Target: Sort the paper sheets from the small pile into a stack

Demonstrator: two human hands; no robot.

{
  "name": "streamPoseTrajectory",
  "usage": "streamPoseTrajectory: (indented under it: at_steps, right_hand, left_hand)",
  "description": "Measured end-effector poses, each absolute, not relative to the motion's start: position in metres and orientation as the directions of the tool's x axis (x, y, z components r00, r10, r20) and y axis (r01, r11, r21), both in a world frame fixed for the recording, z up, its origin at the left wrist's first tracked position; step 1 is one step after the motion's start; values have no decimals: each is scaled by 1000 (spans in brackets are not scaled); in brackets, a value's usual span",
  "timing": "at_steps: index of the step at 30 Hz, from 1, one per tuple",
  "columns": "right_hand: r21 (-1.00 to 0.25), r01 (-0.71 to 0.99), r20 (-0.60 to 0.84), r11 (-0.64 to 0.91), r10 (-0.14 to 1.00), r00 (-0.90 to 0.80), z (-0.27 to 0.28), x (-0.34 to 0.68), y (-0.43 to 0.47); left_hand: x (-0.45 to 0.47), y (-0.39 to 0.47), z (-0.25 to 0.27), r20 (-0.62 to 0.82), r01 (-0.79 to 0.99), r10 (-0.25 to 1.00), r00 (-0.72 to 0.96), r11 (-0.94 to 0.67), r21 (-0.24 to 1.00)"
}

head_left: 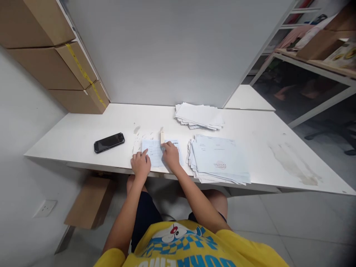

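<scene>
A light blue printed sheet (158, 155) lies at the table's front edge, between my hands, with dark lettering along its upper right. My left hand (141, 163) rests on the sheet's left side, fingers partly bent and the index finger stretched onto the paper. My right hand (171, 154) is over the right part of the sheet, its fingers closed at the near end of a small cream-coloured bar (162, 137). This bar points away from me and overlaps the sheet's far edge. What the bar is made of cannot be made out.
Right of my hands lies a stack of pale blue printed sheets (219, 154), with a pile of white papers (198, 114) behind it. A black phone (109, 142) is on the left. Cardboard boxes (79, 100) stand at the back left; a grey panel (172, 52) closes the back.
</scene>
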State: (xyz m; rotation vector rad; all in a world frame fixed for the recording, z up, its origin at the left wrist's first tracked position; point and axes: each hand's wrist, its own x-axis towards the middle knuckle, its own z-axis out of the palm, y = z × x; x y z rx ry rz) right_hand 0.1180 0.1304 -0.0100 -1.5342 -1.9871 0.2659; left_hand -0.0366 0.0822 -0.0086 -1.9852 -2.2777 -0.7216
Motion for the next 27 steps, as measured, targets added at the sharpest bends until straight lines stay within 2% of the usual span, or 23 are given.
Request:
streamPoseTrajectory:
  at_steps: [6, 8, 10, 13, 15, 18, 20, 22, 25, 27]
  right_hand:
    - [-470, 785, 407, 404, 888, -213, 1, 117, 124]
    - [-503, 742, 430, 444, 873, -231, 1, 116, 107]
    - [-557, 667, 440, 495, 857, -269, -4, 116, 83]
    - [-586, 540, 455, 605, 796, -399, -17, 119, 38]
    - [-567, 478, 475, 671, 740, -476, -27, 125, 8]
    - [-545, 471, 515, 694, 720, -465, -36, 143, -30]
    - [-541, 535, 540, 648, 756, -369, -36, 163, -47]
    - [-560, 618, 550, 552, 805, -220, -30, 188, -57]
    - [-590, 724, 519, 356, 855, 3, -14, 230, -51]
    - [-571, 783, 520, 246, 847, 113, -4, 255, -33]
  left_hand:
    - [-42, 86, 2, 290, 933, 944, -158, 46, 358]
    - [-46, 79, 7, 276, 903, 950, -147, 15, 430]
    - [-49, 64, 10, 267, 831, 949, -170, -8, 556]
    - [-51, 29, 5, 204, 606, 936, -288, 13, 796]
    - [-49, 2, -3, 96, 383, 936, -339, 44, 923]
    - [-43, -32, -14, -33, 59, 939, -342, 56, 997]
    - [-37, -42, -17, -57, -48, 951, -304, 45, 998]
    - [-26, -36, -15, -2, 2, 983, -186, 2, 1000]
    - [4, 2, -2, 132, 245, 989, 72, -146, 958]
    - [35, 39, 7, 181, 376, 959, 219, -254, 891]
